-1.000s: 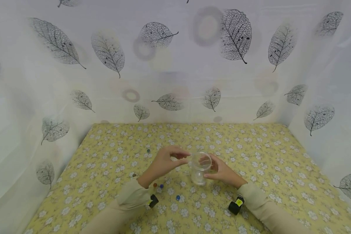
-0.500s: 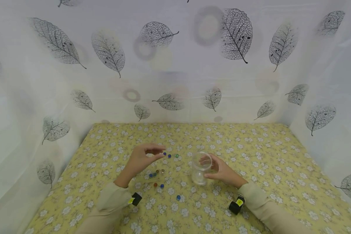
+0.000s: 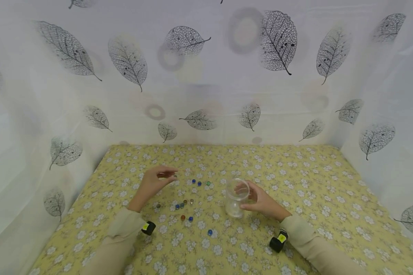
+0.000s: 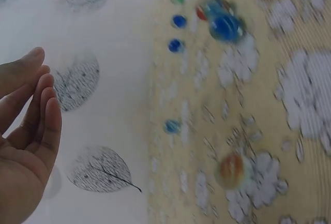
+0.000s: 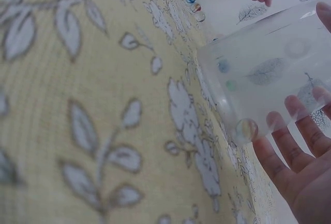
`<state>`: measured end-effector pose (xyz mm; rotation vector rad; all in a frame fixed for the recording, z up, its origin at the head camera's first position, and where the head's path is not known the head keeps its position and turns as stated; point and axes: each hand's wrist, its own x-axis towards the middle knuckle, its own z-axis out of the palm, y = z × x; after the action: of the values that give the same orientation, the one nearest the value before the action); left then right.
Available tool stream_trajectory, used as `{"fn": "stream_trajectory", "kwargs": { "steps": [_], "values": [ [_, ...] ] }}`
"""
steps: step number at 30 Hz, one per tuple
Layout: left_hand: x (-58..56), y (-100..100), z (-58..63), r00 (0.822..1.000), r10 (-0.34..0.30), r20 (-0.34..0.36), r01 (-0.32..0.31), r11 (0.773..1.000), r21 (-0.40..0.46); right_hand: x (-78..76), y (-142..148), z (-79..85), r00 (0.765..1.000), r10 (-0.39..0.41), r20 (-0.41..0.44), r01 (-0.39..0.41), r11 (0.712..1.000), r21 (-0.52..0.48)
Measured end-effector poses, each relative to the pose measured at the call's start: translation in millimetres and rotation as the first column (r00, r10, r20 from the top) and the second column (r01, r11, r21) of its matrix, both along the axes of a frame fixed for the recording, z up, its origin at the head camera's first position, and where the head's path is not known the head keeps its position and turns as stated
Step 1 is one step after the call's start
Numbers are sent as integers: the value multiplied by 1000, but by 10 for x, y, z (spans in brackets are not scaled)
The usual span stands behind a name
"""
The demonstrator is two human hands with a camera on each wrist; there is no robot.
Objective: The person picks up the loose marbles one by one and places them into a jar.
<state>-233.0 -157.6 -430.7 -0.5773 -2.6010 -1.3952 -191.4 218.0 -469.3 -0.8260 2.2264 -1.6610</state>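
Observation:
A clear plastic jar (image 3: pixel 233 208) stands on the flowered cloth, its round mouth uppermost. My right hand (image 3: pixel 264 202) grips it from the right side, thumb in front and fingers behind. Low in the jar, a striped marble (image 5: pixel 246 130) shows through the wall in the right wrist view. Over the left part of the table is my left hand (image 3: pixel 154 185), its fingers fairly straight and the thumb close to them. A small dark marble (image 3: pixel 175 176) lies right by those fingertips; I cannot tell whether they touch it. In the left wrist view, the left hand (image 4: pixel 28 136) shows nothing held.
Several glass marbles lie loose left of the jar, among them a green one (image 3: pixel 208 183), an orange one (image 3: pixel 183 217) and a blue one (image 3: pixel 210 232). A pale leaf-printed curtain (image 3: pixel 213 95) hangs behind the flowered tablecloth (image 3: pixel 296 172) and along both sides.
My left hand has moved left from beside the jar's rim to the dark marble, uncovering several marbles on the cloth. The right hand and jar have stayed in place.

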Motion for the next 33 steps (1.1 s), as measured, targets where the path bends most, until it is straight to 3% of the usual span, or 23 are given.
{"fn": "stream_trajectory", "kwargs": {
  "steps": [6,22,33],
  "values": [
    [-84,-77,-69,996,27,80,-26,1000,-18,2,7,-14,1000,-1,10,1,1000,-6],
    [-427,-204,-386,989,14,146,6,991,-133,6,19,-29,1000,0,10,0,1000,-5],
    [-519,-191,-406,979,-14,203,54,979,-196,8,18,-24,1000,-2,4,2,1000,-1]
  ]
}}
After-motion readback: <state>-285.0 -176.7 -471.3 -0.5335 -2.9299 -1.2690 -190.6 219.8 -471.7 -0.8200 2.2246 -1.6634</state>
